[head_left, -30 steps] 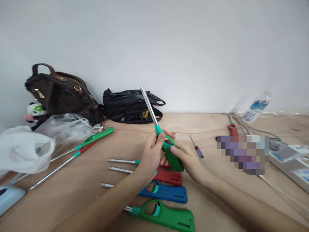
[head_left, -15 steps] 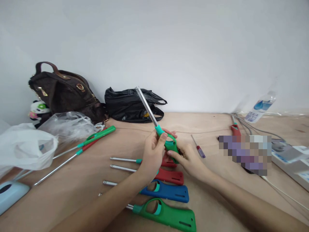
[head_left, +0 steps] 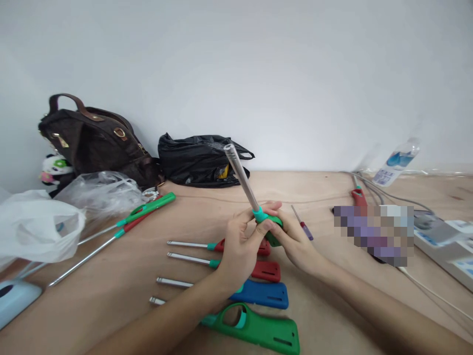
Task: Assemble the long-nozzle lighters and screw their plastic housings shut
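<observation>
Both my hands grip one green gas lighter (head_left: 242,178), its long metal tube slanting up and to the left. My left hand (head_left: 242,236) is closed around the lighter near the turquoise collar. Wrapped on the handle from the other side is my right hand (head_left: 295,244), its thumb beside the left thumb. Much of the handle is hidden by the fingers. Below my hands lie several more lighters in a row: red ones (head_left: 268,271), a blue one (head_left: 264,294) and a green one (head_left: 262,329), partly covered by my left arm.
A small screwdriver (head_left: 306,231) lies right of my hands. Two long lighters (head_left: 151,207) rest at left near a white plastic bag (head_left: 44,227). Behind stand a dark backpack (head_left: 99,143) and a black bag (head_left: 195,160). At right are a bottle (head_left: 397,162) and a power strip (head_left: 439,246).
The held lighter has shifted right and down, its tube tip now turned more toward me. My right hand has moved up the handle, bringing both thumbs together.
</observation>
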`<state>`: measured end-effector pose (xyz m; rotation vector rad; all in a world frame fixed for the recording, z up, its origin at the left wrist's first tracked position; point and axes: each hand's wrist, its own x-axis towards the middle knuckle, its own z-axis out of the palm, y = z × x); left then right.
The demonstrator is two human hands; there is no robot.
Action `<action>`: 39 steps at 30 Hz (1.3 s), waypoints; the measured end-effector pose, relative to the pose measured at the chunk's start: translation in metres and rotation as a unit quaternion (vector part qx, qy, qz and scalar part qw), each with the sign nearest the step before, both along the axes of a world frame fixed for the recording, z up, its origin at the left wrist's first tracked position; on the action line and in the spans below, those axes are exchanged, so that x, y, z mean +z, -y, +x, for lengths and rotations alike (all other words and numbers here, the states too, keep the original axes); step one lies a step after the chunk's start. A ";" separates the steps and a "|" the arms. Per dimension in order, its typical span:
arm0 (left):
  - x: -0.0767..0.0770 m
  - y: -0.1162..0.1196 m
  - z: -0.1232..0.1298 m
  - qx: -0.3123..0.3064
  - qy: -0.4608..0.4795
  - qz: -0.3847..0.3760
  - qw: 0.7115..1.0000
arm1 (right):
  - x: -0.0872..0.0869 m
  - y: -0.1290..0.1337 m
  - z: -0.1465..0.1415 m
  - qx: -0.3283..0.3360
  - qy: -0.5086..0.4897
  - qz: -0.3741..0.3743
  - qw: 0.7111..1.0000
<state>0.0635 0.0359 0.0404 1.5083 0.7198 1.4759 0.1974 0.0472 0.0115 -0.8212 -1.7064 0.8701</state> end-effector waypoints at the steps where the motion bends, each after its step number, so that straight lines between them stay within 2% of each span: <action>1: 0.000 0.001 0.000 -0.004 0.006 -0.008 1.000 | 0.000 0.000 0.001 -0.002 0.000 -0.001 1.000; 8: -0.001 -0.001 0.002 0.002 0.037 -0.066 0.997 | 0.006 -0.002 -0.002 -0.042 0.019 0.013 0.999; 14: -0.008 -0.015 -0.004 -0.014 0.007 -0.117 0.993 | 0.008 -0.013 -0.001 -0.061 0.055 -0.044 0.996; 20: -0.011 -0.027 -0.013 0.050 0.035 -0.110 0.992 | 0.008 -0.019 0.002 -0.008 0.006 -0.143 0.990; 25: -0.005 -0.031 -0.019 0.024 0.006 -0.086 0.996 | 0.014 -0.019 0.004 0.096 -0.022 -0.180 0.979; 29: -0.001 -0.033 -0.023 0.011 -0.028 -0.059 0.998 | 0.016 -0.019 0.005 0.121 -0.026 -0.156 0.980; 32: -0.005 -0.038 -0.027 0.007 -0.079 -0.030 0.996 | 0.013 -0.023 0.007 0.066 0.030 -0.112 0.991; 35: -0.011 -0.041 -0.030 0.042 -0.183 0.022 0.982 | 0.008 -0.028 0.011 -0.052 0.127 -0.044 0.990; 37: -0.013 -0.040 -0.033 0.065 -0.294 0.097 0.949 | 0.006 -0.030 0.014 -0.125 0.216 0.001 0.968; 39: -0.010 -0.038 -0.036 0.092 -0.413 0.205 0.883 | 0.005 -0.029 0.015 -0.172 0.318 0.039 0.932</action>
